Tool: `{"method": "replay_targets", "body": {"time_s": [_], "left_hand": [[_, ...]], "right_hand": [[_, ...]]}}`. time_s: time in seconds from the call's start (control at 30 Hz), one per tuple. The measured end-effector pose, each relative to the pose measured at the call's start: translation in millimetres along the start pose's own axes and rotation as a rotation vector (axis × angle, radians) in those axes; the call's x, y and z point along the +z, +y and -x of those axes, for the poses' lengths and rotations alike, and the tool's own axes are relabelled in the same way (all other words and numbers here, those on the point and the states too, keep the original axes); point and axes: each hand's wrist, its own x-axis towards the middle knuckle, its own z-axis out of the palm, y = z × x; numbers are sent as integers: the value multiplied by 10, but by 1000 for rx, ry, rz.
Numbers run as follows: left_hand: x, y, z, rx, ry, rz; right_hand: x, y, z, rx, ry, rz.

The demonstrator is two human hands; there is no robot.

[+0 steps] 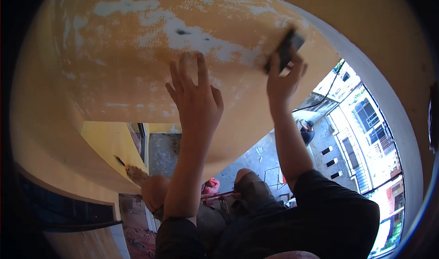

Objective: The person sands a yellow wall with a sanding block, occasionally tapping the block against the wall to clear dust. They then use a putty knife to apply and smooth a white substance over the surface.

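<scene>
The peeling orange wall surface [132, 67] fills the upper middle of the head view, with whitish bare patches and small dark marks. My left hand [197, 96] is raised in front of it, fingers spread and holding nothing; the fingertips appear to rest on the surface. Farther right, my right hand [282, 85] grips a dark sanding block [287, 48] between thumb and fingers. The block is tilted, slightly blurred, and lies against the wall near its right end. Its face toward the wall is hidden.
Far below is a grey concrete floor [260, 156], where another person [307, 132] in dark clothing crouches. A pink-red item [211, 186] shows beside my legs. A dark cable [315, 104] hangs at right. Brown damage [136, 174] marks the lower-left wall.
</scene>
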Motion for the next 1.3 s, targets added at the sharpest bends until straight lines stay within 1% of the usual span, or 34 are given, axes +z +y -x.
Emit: {"method": "replay_targets", "body": {"time_s": [0.03,0.07,0.13,0.17,0.2,0.27,0.3,0.33,0.4,0.43,0.47,0.53,0.57,0.6,0.67,0.7,0.73,0.8,0.83,0.93,0.97,1.0,1.07,1.1,1.17,1.2,1.3], "left_hand": [[-11,-17,31,-5,-16,-16],[-26,-31,31,-14,-23,-41],[-28,-72,18,-10,-2,-51],[-20,-67,32,-11,-24,-36],[-22,-60,31,-24,-26,-26],[-46,-48,22,-46,-44,-67],[-47,-42,35,-36,-48,-59],[-49,-57,40,-26,-43,-76],[-55,-110,34,-10,-43,-105],[-52,-126,21,-13,-45,-106],[-49,-118,25,-22,-56,-101],[-62,-90,13,-33,-60,-107],[-63,-76,8,-20,-39,-121],[-57,-55,20,-8,-47,-113],[-53,-92,23,-9,-47,-97],[-55,-103,-2,-10,-27,-112],[-47,-106,-18,-12,-32,-88],[-47,-106,9,-23,-63,-58],[-31,-71,-3,-27,-42,-60],[-20,-7,25,-17,-32,-44],[-20,-25,6,-12,-21,-45],[-23,-30,-11,1,0,-58],[-6,-3,-9,0,-20,-46],[12,9,-8,0,-9,-48],[24,14,-13,-15,-8,-39],[25,16,2,-13,-2,-32],[-5,-18,1,15,-17,-41]], "right_hand": [[-21,65,220,4,-71,30],[-16,116,386,3,-89,2],[18,63,301,-63,-33,-5],[34,67,228,-29,-32,-29],[32,-12,100,-38,-43,-21],[29,-122,-57,83,-32,-46],[12,-94,17,34,-45,-8],[4,-34,117,35,-31,-9],[12,3,345,-30,-79,0],[55,43,290,-88,-38,-25],[109,84,220,-80,-53,-20],[72,-73,-76,3,5,-13],[39,-151,-122,114,-34,-62],[4,-112,-49,122,-27,-49],[22,25,248,-15,-42,2],[18,-2,318,-72,-57,-5],[81,19,260,-79,-54,-31],[17,15,122,-57,-64,11],[31,-56,-46,-23,-16,-29],[9,-30,4,-46,-17,14],[-16,32,170,-59,-64,45],[-45,111,313,-41,-107,5],[-42,116,241,-110,-54,38],[-13,42,142,-105,-56,31],[-23,-91,-141,40,-30,-39],[-50,-76,-92,46,-37,-25],[-74,-13,171,-65,-76,33]]}}
